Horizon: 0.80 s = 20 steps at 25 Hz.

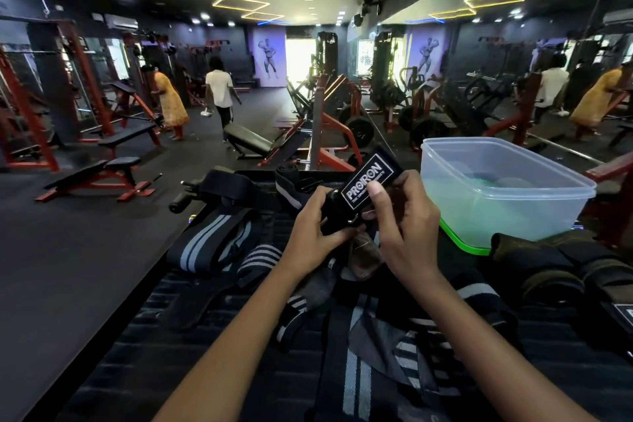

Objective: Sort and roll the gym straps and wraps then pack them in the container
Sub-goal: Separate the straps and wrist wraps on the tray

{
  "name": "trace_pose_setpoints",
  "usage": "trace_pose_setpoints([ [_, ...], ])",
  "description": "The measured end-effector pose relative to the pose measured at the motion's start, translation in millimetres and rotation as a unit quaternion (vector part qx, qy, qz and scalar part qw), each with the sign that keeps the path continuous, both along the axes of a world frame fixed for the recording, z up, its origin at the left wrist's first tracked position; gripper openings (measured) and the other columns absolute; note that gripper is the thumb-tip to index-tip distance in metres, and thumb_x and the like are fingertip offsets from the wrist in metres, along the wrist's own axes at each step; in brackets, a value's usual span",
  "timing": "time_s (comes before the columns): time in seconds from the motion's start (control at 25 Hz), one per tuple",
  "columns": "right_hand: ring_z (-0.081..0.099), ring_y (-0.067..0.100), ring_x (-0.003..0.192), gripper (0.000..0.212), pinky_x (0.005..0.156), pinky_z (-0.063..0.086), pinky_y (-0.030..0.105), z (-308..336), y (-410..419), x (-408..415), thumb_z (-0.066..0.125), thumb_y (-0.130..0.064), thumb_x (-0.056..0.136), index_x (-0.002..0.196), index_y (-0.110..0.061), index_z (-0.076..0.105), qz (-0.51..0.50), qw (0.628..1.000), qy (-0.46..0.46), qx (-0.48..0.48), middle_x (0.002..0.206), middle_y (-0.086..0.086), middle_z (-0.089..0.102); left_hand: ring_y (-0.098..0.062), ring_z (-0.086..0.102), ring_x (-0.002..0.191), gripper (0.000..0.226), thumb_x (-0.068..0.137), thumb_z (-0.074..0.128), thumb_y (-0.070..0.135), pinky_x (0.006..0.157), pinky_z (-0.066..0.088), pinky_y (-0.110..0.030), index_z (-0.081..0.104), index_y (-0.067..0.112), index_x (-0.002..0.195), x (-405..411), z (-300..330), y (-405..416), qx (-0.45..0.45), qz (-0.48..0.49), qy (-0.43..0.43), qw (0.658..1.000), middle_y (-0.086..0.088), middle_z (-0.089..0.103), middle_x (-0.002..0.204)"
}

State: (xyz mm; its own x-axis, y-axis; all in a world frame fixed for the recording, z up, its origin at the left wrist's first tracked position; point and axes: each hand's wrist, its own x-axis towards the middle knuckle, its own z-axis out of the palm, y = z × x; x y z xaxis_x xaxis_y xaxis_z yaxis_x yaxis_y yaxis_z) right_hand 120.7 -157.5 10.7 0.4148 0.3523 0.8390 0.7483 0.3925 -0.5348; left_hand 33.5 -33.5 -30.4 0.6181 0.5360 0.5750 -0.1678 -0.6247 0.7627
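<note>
Both forearms reach forward from the bottom of the view and meet above the middle of the dark ribbed worktop (144, 346). The left hand (317, 229) curls around the lower part of a black strap (368, 181) bearing a white PROIRON label, its thumb laid across the front near a metal ring. The right hand (402, 226) pinches the same strap from the other side, thumb pressed upright on the label's edge and the other fingers folded behind. The strap's labelled end sticks up and away past both hands.

Just beyond and to the right of the right hand stands the clear plastic container (507, 195), open-topped, resting on a green lid (462, 240); its near wall is close to the right knuckles. Striped wraps (212, 243) lie loose left of the left hand, and more striped bands (356, 370) are heaped beneath the wrists. Rolled dark wraps (555, 271) sit right of the right forearm. The worktop's left edge falls away to open black floor (68, 250), well clear of the left arm.
</note>
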Motion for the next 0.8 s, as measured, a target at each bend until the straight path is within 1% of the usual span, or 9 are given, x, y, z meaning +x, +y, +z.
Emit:
trace_pose_setpoints([
  [0.08,0.068,0.014,0.065,0.01,0.059,0.056,0.033,-3,2,8,0.055,-0.03,0.095,0.09,-0.026,0.047,0.052,0.993,0.099,-0.031,0.078,-0.004,0.067,-0.01,0.058,0.104,0.047,0.074,0.081,0.021,0.089,0.051,-0.03,0.052,0.033,0.108,2,-1,2,-0.002,-0.008,0.011,1.0,0.007,0.058,0.108],
  [0.16,0.07,0.022,0.067,0.01,0.062,0.058,0.042,-2,3,17,0.058,-0.027,0.094,0.093,-0.02,0.051,0.091,0.976,0.192,-0.039,0.082,0.003,0.07,-0.005,0.056,0.106,0.052,0.07,0.085,0.027,0.088,0.051,-0.027,0.053,0.033,0.111,3,1,6,0.028,0.018,0.028,0.999,0.009,0.057,0.111],
  [0.24,0.069,0.024,0.068,0.006,0.062,0.059,0.035,2,2,19,0.057,-0.014,0.096,0.096,-0.014,0.052,0.145,0.954,0.262,-0.024,0.088,0.018,0.068,0.002,0.055,0.104,0.054,0.068,0.086,0.028,0.086,0.047,-0.016,0.055,0.029,0.113,2,8,8,0.062,0.037,0.049,0.996,0.013,0.059,0.11],
  [0.32,0.067,0.022,0.068,0.005,0.06,0.058,0.027,8,0,13,0.054,-0.007,0.096,0.098,-0.012,0.052,0.173,0.949,0.264,-0.023,0.089,0.023,0.066,0.005,0.056,0.103,0.053,0.068,0.086,0.026,0.083,0.046,-0.011,0.056,0.025,0.112,-1,11,10,0.068,0.025,0.062,0.995,0.013,0.061,0.109],
  [0.4,0.066,0.017,0.067,0.008,0.061,0.059,0.027,16,-4,9,0.053,-0.006,0.096,0.101,-0.012,0.051,0.196,0.946,0.259,-0.001,0.083,0.012,0.067,0.003,0.057,0.101,0.05,0.069,0.086,0.024,0.083,0.049,-0.013,0.058,0.021,0.11,-4,10,14,0.061,0.026,0.07,0.995,0.011,0.062,0.107],
  [0.48,0.063,0.009,0.06,0.011,0.061,0.06,0.029,26,-9,14,0.052,-0.005,0.095,0.1,-0.015,0.051,0.198,0.933,0.296,0.057,0.07,-0.004,0.065,-0.001,0.061,0.1,0.048,0.069,0.086,0.02,0.082,0.052,-0.019,0.059,0.017,0.109,-8,5,20,0.041,0.028,0.077,0.996,0.008,0.063,0.104],
  [0.52,0.061,0.006,0.058,0.013,0.06,0.06,0.028,31,-13,21,0.051,-0.004,0.096,0.099,-0.016,0.051,0.19,0.927,0.313,0.084,0.067,-0.006,0.066,-0.004,0.062,0.1,0.048,0.069,0.086,0.017,0.081,0.053,-0.019,0.059,0.015,0.109,-10,3,22,0.024,0.022,0.075,0.997,0.006,0.064,0.105],
  [0.64,0.06,0.005,0.055,0.012,0.057,0.057,0.023,35,-21,42,0.05,-0.003,0.097,0.099,-0.015,0.052,0.165,0.913,0.351,0.125,0.066,-0.005,0.068,-0.013,0.065,0.101,0.049,0.069,0.084,0.007,0.08,0.051,-0.016,0.056,0.014,0.109,-11,2,22,0.002,0.008,0.077,0.997,0.002,0.064,0.109],
  [0.8,0.059,0.007,0.054,0.01,0.056,0.057,0.024,27,-17,50,0.05,-0.006,0.098,0.095,-0.016,0.051,0.145,0.908,0.372,0.129,0.064,-0.004,0.067,-0.013,0.068,0.1,0.049,0.072,0.078,-0.004,0.077,0.051,-0.017,0.054,0.022,0.107,-15,4,23,-0.039,0.01,0.052,0.998,0.01,0.061,0.107],
])
